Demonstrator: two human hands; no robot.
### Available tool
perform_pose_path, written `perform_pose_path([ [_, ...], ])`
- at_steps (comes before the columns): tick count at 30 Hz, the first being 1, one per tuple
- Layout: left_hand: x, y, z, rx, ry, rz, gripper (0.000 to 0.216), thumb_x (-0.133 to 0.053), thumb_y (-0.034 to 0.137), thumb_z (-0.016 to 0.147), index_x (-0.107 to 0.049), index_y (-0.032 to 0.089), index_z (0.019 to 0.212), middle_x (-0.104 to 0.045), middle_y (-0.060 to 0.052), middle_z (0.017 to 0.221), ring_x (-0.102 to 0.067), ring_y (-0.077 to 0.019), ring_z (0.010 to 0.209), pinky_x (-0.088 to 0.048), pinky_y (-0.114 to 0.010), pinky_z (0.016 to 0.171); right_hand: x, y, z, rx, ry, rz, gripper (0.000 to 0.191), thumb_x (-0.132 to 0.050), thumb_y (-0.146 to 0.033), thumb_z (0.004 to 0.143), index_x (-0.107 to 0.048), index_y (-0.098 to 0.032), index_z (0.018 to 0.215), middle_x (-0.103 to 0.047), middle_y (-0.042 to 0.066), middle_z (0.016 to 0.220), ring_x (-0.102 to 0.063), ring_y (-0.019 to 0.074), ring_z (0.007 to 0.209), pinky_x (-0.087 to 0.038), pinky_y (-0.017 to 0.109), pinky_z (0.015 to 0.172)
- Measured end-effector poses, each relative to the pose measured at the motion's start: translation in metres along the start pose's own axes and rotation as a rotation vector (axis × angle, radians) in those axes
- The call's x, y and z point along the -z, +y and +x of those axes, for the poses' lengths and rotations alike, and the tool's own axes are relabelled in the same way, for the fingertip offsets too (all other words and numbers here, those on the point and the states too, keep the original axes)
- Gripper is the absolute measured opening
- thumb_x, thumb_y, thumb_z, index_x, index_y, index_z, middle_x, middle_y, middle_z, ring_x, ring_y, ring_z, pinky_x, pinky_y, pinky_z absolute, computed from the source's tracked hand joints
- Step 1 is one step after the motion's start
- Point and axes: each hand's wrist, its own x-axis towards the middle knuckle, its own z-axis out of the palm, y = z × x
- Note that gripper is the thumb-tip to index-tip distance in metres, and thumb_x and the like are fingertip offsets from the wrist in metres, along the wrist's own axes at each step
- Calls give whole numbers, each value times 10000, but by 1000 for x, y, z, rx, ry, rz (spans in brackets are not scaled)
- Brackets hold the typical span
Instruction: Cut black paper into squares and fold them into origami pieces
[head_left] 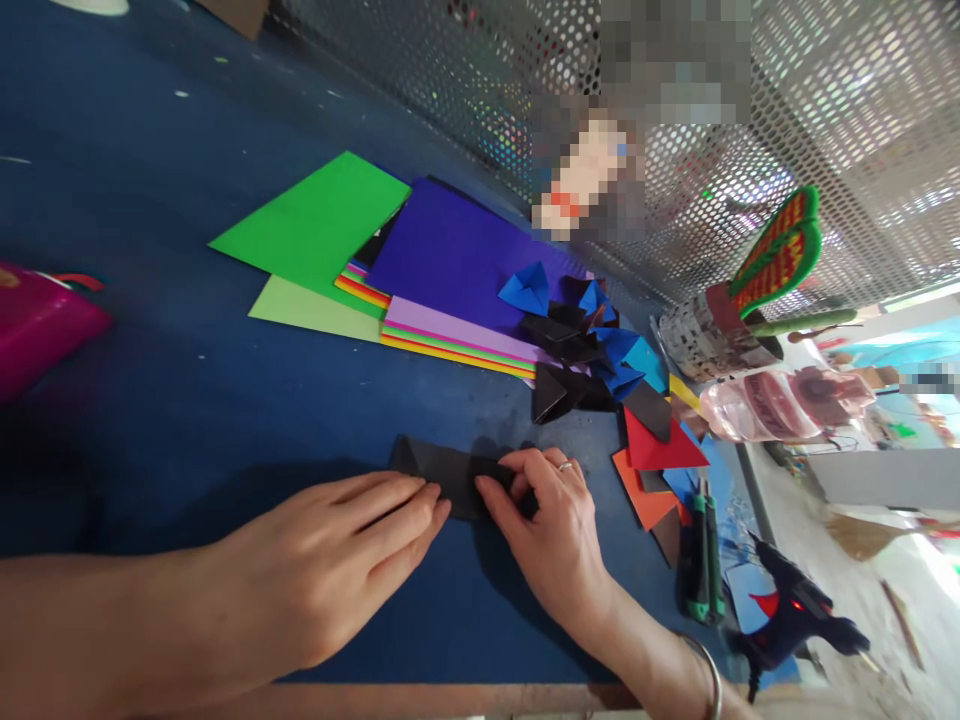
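A folded piece of black paper (450,478) lies on the blue tabletop between my hands. My left hand (337,545) rests flat on its left part, fingers stretched out. At the paper's right end, my right hand (551,515) pinches the edge between thumb and fingers. Beyond it sit several folded paper shapes, among them a black one (553,393) and a blue one (527,289). A stack of coloured sheets with a purple sheet (457,250) on top lies behind, overlapping a green sheet (315,215).
To the right are red paper (660,438), green-handled pliers (703,550) and a glue gun (799,600) with a red light. A pink plastic bottle (787,402) and a decorated pot (705,335) stand near the perforated metal panel (480,110). A magenta object (45,325) is at left.
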Motion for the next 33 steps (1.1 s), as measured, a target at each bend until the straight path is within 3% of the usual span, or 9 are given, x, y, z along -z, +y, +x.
perform_pose_path([
  [13,-9,3,-6,-5,45,3,509,-388,61,1024,-842,233,1177,-839,-40,1268,-750,-224,1153,-566,-341,1108,1,3,3,-4,6,-22,157,-816,-313,989,-709,-233,908,-628,-42,667,-635,183,684,-451,315,713],
  [23,-16,4,-14,2,-2,-12,617,-403,9,920,-786,249,1341,-832,-54,1294,-751,-252,1225,-564,-397,1166,1,4,4,-31,-30,-31,168,-804,-364,997,-695,-242,958,-626,-54,654,-645,174,680,-481,308,718],
  [27,-13,0,-13,-82,-41,36,570,-416,32,928,-797,218,1309,-826,-78,1304,-754,-268,1220,-576,-406,1158,1,4,4,-59,-29,-12,189,-806,-377,991,-675,-244,1016,-615,-68,653,-649,168,669,-507,295,723],
  [33,-14,6,-16,-21,-43,-15,564,-371,29,959,-789,195,1299,-822,-79,1308,-738,-278,1252,-571,-428,1173,0,3,5,-37,0,-2,198,-816,-369,993,-668,-239,981,-606,-63,651,-640,165,661,-499,285,707],
])
